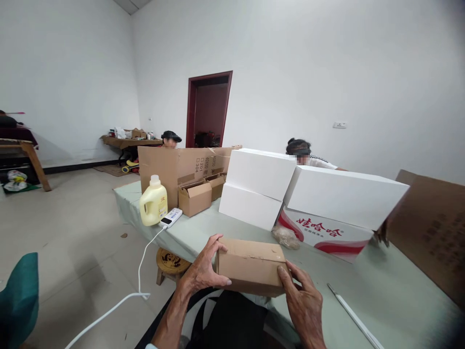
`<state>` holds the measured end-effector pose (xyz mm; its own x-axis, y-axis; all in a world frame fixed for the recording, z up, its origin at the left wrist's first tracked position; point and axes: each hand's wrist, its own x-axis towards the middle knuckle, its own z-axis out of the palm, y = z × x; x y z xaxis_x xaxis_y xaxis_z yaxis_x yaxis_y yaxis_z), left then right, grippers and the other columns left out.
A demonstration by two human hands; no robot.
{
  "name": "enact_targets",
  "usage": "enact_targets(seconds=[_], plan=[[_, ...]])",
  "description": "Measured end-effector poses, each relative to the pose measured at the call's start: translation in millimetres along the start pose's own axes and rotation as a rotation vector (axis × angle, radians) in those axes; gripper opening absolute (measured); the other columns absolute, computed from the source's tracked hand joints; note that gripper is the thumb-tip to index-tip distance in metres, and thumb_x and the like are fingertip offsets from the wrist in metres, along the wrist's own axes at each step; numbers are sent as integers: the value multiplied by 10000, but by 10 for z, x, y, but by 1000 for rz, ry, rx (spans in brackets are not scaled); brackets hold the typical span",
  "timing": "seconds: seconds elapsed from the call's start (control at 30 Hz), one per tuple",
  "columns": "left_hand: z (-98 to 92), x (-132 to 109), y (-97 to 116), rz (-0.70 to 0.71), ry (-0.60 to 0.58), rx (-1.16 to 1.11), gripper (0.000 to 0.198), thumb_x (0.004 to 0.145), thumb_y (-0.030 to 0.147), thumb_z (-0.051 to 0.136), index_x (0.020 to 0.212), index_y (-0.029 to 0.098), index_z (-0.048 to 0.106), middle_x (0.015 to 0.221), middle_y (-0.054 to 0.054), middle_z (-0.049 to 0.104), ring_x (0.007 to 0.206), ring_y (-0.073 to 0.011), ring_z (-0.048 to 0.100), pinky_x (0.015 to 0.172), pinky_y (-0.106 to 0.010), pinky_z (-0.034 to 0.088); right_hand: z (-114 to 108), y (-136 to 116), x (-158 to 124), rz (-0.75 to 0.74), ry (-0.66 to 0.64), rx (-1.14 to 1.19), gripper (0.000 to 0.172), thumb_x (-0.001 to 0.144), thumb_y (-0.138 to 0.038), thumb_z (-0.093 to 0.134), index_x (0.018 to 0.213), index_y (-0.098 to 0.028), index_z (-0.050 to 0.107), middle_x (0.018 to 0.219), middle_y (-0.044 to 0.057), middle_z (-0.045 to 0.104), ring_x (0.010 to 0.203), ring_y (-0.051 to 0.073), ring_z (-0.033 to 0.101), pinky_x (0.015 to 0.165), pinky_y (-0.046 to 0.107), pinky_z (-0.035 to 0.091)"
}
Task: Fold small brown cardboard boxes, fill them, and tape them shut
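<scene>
I hold a small closed brown cardboard box [250,265] at the near edge of the pale green table [381,291]. My left hand [203,271] grips the box's left end, fingers wrapped over its top and front. My right hand [303,303] clasps its right end, thumb pressed on the front face. The box sits level, just above my lap.
Stacked white boxes [259,186] and a red-printed carton [327,232] stand behind. Small open cartons [196,196], a yellow bottle [154,202], a power bank [171,217] with white cable, a thin white rod [354,317]. Cardboard sheet [432,228] right. Two people sit beyond. Wooden stool [170,261] below.
</scene>
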<state>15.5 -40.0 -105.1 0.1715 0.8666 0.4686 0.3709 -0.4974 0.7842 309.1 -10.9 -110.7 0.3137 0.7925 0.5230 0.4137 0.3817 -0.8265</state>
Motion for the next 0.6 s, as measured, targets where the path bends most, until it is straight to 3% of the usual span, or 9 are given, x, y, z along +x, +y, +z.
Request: enact_targets(seconds=[0.33, 0.6], plan=[[-55, -27, -154, -13, -33, -94, 799, 548, 197, 970, 1237, 243, 567, 1687, -159, 318, 1574, -390, 331, 1273, -532, 296, 57, 6, 3, -52, 28, -21, 612, 831, -759, 662, 1009, -191, 802, 1122, 129, 759, 1037, 299, 681, 792, 380, 560], [-74, -9, -103, -11, -47, -73, 756, 547, 206, 964, 1197, 242, 580, 1632, -144, 374, 1547, -386, 367, 1248, -515, 332, 82, 20, 5, -42, 45, -26, 642, 843, -744, 665, 1125, -182, 793, 1096, 124, 760, 924, 269, 680, 776, 377, 569]])
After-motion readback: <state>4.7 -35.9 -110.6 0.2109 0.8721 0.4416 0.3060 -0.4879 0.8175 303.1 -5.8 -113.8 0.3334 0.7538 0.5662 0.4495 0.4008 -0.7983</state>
